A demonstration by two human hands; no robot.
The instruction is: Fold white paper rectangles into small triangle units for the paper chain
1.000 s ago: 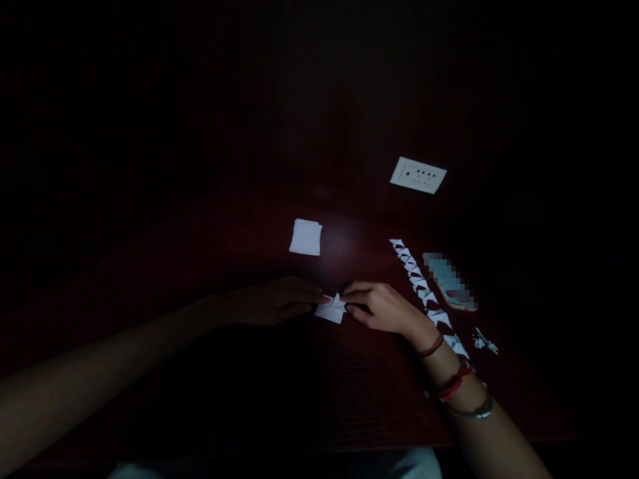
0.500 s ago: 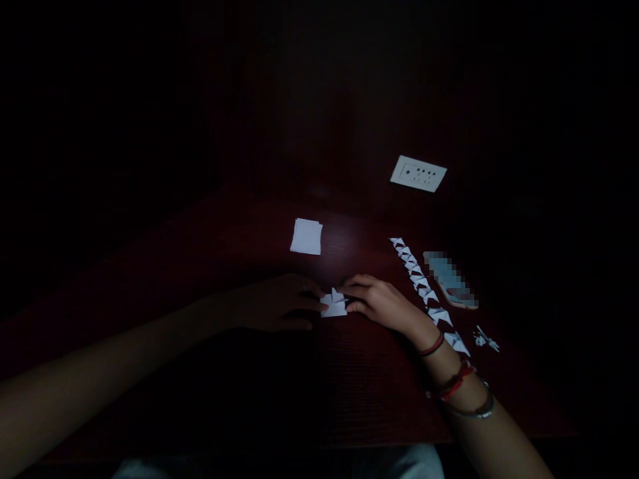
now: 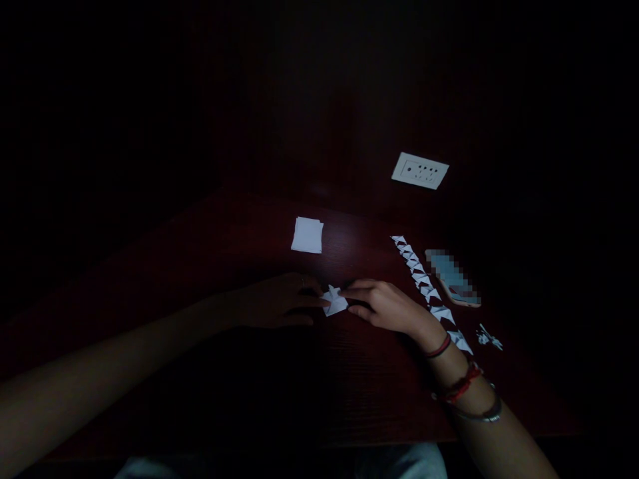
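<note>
- The left hand (image 3: 279,303) lies low over the desk (image 3: 239,233), palm down and in shadow. Its fingers are spread apart: one fingertip rests on the left part of a small folded paper (image 3: 336,304), another reaches its upper left edge, and the thumb lies away from the sheet.
- The right hand (image 3: 388,306) comes in from the other side, better lit. Its index finger reaches the paper's upper right edge; the thumb sits lower, just beside the right corner, with a gap between the two. Whether the thumb touches the paper, I cannot tell.
- The folded paper is on the desk between the two hands, a pointed flap showing at its top.
- Beyond it, well apart from the fingers, is a stack of white paper squares (image 3: 307,236).
- To the right, a slanting row of folded white pieces (image 3: 420,276) runs toward the right wrist, with a phone (image 3: 452,276) beside it, its screen blurred.
- Small white bits (image 3: 489,338) lie nearer than the phone.
- Farther back is a white socket plate (image 3: 420,171).
</note>
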